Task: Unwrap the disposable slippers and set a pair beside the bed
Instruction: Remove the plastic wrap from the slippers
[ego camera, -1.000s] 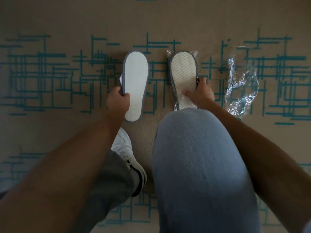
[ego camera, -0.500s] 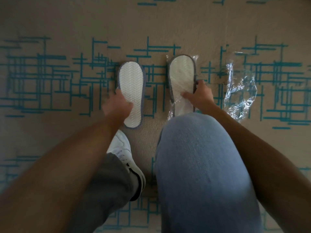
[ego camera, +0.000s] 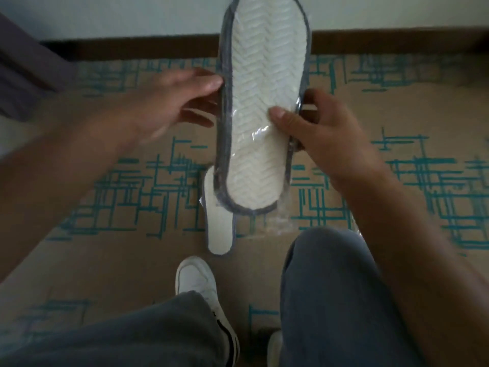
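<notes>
A white slipper with a grey rim, still in clear plastic wrap (ego camera: 260,107), is lifted off the floor with its ribbed sole toward me. My right hand (ego camera: 320,133) grips its right edge, thumb pressed on the sole. My left hand (ego camera: 169,102) is blurred, fingers straight, its tips touching the slipper's left rim. An unwrapped slipper (ego camera: 218,229) lies sole up on the carpet below, partly hidden by the held one.
Patterned beige and teal carpet (ego camera: 397,186) covers the floor. A dark skirting board and pale wall (ego camera: 132,46) run along the top. A grey furniture corner (ego camera: 21,75) sits at the upper left. My white shoe (ego camera: 197,282) and knees fill the bottom.
My right hand lifted the wrapped slipper off the carpet toward me. My left hand let go of the unwrapped slipper, which now lies on the floor, and reached to the wrapped one. The view tilted up.
</notes>
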`<action>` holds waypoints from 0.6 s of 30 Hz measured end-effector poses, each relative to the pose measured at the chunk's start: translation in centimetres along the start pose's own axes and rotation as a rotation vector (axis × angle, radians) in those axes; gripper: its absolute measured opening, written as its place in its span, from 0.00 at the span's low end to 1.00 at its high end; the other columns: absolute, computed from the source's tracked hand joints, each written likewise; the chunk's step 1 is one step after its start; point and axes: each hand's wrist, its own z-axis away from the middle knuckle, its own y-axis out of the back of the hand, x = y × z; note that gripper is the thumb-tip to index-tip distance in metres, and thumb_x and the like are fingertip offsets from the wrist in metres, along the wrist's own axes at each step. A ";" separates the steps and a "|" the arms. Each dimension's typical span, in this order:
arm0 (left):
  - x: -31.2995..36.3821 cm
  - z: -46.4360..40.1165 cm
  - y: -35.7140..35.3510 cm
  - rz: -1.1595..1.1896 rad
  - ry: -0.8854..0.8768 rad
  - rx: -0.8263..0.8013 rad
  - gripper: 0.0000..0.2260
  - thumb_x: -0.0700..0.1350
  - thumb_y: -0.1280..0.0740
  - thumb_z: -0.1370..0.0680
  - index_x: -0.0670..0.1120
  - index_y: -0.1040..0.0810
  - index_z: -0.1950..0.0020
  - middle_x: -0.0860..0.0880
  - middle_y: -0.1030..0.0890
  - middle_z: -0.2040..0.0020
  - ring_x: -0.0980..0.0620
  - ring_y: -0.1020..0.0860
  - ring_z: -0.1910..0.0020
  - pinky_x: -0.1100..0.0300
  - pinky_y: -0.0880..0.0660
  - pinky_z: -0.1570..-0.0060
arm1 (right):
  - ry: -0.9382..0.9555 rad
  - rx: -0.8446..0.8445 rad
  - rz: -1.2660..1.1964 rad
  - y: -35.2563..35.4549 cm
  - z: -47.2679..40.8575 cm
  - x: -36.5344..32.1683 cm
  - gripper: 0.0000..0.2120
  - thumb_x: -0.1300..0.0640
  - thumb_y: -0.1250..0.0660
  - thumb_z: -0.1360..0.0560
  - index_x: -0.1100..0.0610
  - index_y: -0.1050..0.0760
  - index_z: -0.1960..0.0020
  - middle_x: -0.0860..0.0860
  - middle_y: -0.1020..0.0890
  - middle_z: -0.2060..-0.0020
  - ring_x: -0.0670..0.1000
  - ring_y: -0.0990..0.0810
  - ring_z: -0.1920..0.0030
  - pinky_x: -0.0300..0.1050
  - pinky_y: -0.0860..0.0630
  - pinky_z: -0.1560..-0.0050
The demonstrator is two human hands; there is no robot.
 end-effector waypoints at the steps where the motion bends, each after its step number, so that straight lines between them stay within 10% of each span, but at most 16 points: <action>1: -0.1 0.8 -0.4 0.126 0.014 -0.040 0.08 0.51 0.31 0.26 0.49 0.18 0.50 0.51 0.15 0.55 0.53 0.17 0.56 0.57 0.21 0.51 | -0.013 -0.024 -0.004 -0.6 1.1 0.3 0.20 0.44 0.24 0.28 0.55 0.21 0.42 0.52 0.12 0.56 0.50 0.12 0.56 0.56 0.15 0.52; 4: -1.6 2.9 -2.8 0.281 0.075 -0.043 0.14 0.53 0.24 0.32 0.48 0.13 0.50 0.48 0.14 0.47 0.50 0.16 0.47 0.54 0.20 0.45 | -0.014 -0.046 -0.025 -2.5 4.0 1.4 0.21 0.43 0.26 0.28 0.53 0.21 0.40 0.54 0.12 0.54 0.57 0.12 0.53 0.64 0.17 0.49; 13: -3.5 4.1 -3.0 0.355 0.118 0.511 0.07 0.50 0.29 0.22 0.48 0.18 0.50 0.52 0.12 0.52 0.52 0.14 0.51 0.49 0.18 0.49 | -0.062 -0.149 0.020 -1.9 3.7 2.3 0.21 0.45 0.26 0.28 0.54 0.22 0.39 0.48 0.16 0.49 0.47 0.16 0.53 0.44 0.18 0.55; 18: -4.5 4.2 -3.3 0.245 0.129 0.481 0.07 0.51 0.28 0.23 0.52 0.14 0.59 0.51 0.12 0.53 0.51 0.14 0.52 0.46 0.18 0.48 | -0.253 -0.336 0.152 -2.1 3.6 2.5 0.28 0.47 0.23 0.28 0.52 0.27 0.32 0.52 0.15 0.48 0.49 0.14 0.55 0.48 0.15 0.60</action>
